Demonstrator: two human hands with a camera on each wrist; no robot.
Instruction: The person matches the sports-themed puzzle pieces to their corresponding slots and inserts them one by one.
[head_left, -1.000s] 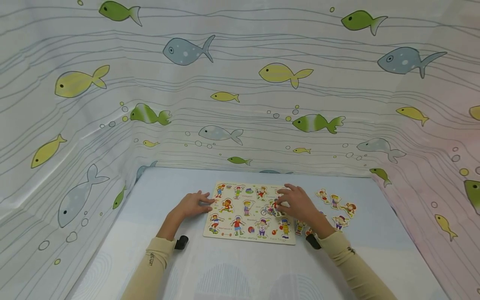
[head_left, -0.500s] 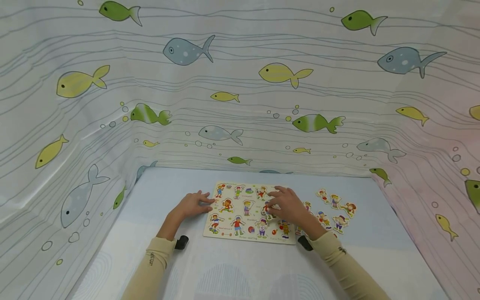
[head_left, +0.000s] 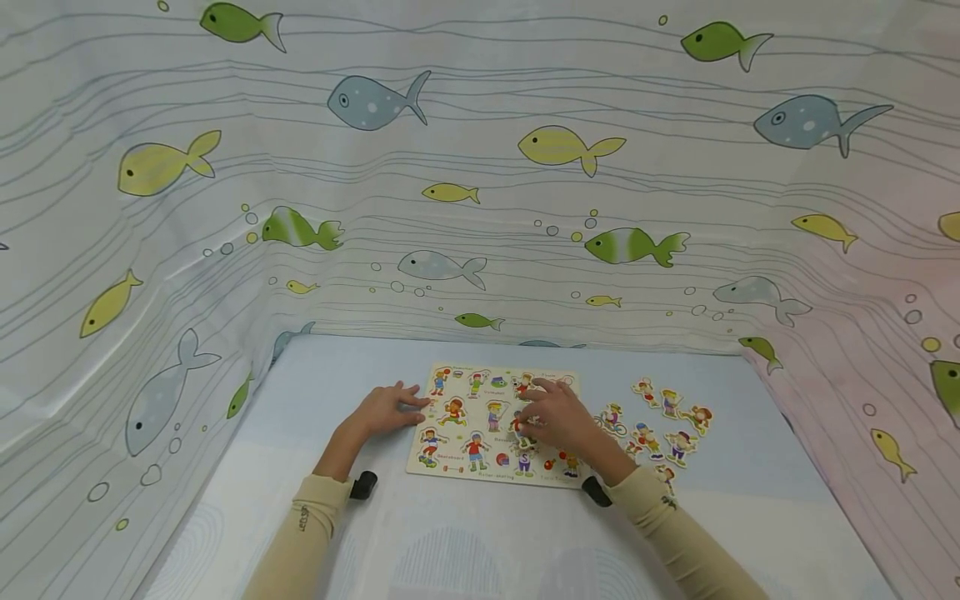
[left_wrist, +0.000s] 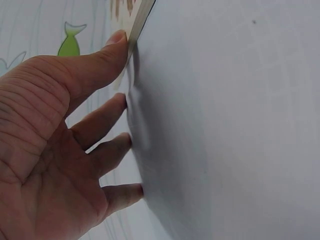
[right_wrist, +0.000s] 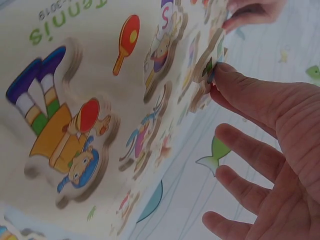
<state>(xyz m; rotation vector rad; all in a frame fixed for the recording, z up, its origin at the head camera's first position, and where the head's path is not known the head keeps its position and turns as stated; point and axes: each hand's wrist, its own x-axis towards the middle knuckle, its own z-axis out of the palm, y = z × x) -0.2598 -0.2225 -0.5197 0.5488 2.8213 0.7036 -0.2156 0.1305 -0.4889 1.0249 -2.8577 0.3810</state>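
A wooden sports puzzle board (head_left: 473, 422) with figure-shaped places lies on the table. My left hand (head_left: 384, 410) rests at its left edge, fingertips on the table and the thumb at the board's side in the left wrist view. Over the board's right half my right hand (head_left: 558, 419) pinches a puzzle piece (right_wrist: 205, 70) between thumb and index finger. The other right fingers are spread apart. In the right wrist view the piece is seen nearly edge-on, its picture mostly hidden. A table tennis figure (right_wrist: 67, 137) shows on the board nearby.
Right of the board lie several loose puzzle pieces (head_left: 680, 447), among them a cyclist piece (head_left: 612, 419). The pale table (head_left: 480, 542) meets a fish-patterned curtain (head_left: 510, 275) at the back and sides.
My right hand has moved left over the board with the puzzle piece, uncovering the cyclist piece and other loose pieces. My left hand has stayed in place.
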